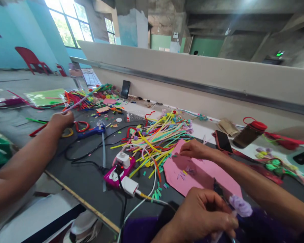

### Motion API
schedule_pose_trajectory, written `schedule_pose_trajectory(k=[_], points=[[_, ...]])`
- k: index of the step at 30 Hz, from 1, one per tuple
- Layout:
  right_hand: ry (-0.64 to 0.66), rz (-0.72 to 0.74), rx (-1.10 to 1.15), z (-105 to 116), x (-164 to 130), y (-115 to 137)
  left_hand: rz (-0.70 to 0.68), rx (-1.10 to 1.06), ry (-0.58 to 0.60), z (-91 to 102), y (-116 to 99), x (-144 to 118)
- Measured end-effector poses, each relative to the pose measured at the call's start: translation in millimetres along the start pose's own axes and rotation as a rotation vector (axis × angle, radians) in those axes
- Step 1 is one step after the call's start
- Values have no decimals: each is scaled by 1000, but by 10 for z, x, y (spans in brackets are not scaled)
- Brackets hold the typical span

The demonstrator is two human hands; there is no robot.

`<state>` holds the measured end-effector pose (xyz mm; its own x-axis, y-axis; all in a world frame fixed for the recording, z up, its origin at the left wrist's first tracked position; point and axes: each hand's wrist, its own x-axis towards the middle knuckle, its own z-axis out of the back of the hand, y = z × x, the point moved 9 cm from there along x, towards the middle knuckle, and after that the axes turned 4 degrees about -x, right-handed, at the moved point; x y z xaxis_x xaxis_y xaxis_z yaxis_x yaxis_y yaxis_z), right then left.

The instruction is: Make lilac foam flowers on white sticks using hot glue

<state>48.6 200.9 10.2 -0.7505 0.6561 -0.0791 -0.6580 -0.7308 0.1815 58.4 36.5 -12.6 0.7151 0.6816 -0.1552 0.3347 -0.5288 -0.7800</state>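
Note:
My left hand is in the lower right, its thumb and fingers pinched round the stem of a lilac pipe-cleaner flower. Farther forward, my right hand reaches across a pink paper sheet. Its fingers are bent together and point down at the sheet's upper left edge; whatever they may hold is hidden. Small cut lilac bits lie on the sheet. Just left of my right hand spreads a pile of pipe-cleaner stems in yellow, mint, lilac and red.
A co-worker's hand at left holds a lilac pipe cleaner. Near it lie a blue glue gun and red-handled scissors. A magenta power strip trails cables. A phone and brown bottle stand right.

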Motion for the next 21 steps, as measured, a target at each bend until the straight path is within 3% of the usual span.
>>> schedule_pose_trajectory(k=[5,10,21], points=[[-1,28,10,-66,-87,59,-2,17,-21,20,18,1],[-53,18,-20,-127,92,32,-9,24,-22,18,15,4],[-165,-32,-248,-160,463,327,9,-29,7,1,22,0]])
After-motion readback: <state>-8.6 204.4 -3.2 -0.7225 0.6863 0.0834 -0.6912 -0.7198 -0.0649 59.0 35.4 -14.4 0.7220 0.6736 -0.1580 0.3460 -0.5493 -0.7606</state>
